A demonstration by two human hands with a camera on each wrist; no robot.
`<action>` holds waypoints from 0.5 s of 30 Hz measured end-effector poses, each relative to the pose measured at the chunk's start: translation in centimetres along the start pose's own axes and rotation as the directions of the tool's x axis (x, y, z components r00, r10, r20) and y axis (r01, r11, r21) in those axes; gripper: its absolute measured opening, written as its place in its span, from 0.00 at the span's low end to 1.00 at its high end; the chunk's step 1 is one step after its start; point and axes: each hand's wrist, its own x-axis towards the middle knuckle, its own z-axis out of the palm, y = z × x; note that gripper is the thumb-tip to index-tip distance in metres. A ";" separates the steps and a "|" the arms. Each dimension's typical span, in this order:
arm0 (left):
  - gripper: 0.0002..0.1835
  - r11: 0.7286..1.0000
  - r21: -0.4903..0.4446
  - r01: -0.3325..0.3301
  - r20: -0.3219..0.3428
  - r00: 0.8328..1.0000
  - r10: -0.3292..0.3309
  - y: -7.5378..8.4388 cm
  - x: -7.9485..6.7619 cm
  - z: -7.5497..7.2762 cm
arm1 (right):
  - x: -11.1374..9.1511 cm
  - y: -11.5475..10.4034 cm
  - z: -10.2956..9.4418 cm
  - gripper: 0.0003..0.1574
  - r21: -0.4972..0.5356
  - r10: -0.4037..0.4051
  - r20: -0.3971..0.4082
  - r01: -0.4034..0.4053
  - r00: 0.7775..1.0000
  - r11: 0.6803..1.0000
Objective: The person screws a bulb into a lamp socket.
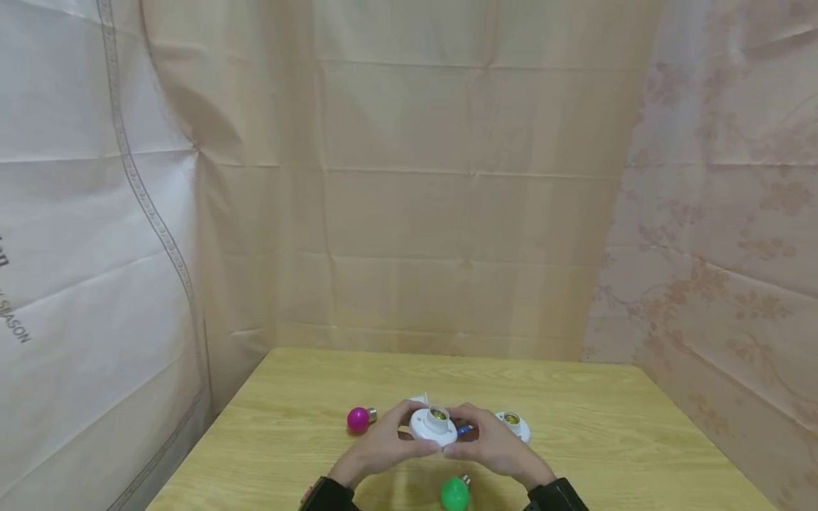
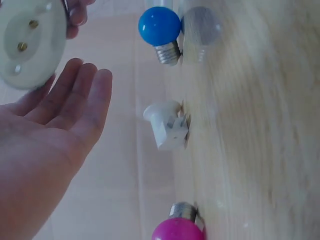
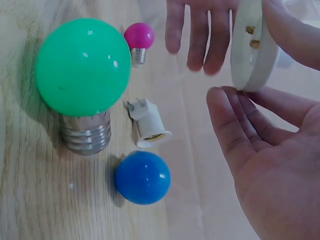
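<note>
Both hands hold a round white lamp holder above the table, its brass-lined socket facing up. The left hand grips its left edge between thumb and fingers; the right hand grips the right edge the same way. The wrist views show the flat underside of its base, with two brass screws. Below and in front lies a green bulb with a metal screw cap. A blue bulb is mostly hidden behind the right hand in the head view. Near it lies a white plug-in socket adapter with metal prongs.
A magenta bulb lies left of the hands. To the right, partly behind the right hand, sits a second white lamp holder. All lie on a wood-grain table enclosed by hanging cloths at the back and sides.
</note>
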 end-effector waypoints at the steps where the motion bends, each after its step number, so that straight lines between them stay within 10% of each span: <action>1: 0.31 1.000 -0.002 -0.009 -0.002 1.000 0.009 0.0 0.0 0.1 | 0.0 -0.3 0.1 0.32 0.007 0.002 -0.005 -0.002 1.000 1.000; 15: 0.39 1.000 0.021 -0.015 0.035 0.999 0.015 0.9 0.2 0.2 | -0.6 -4.8 0.6 0.29 0.004 -0.046 0.008 0.046 0.999 0.999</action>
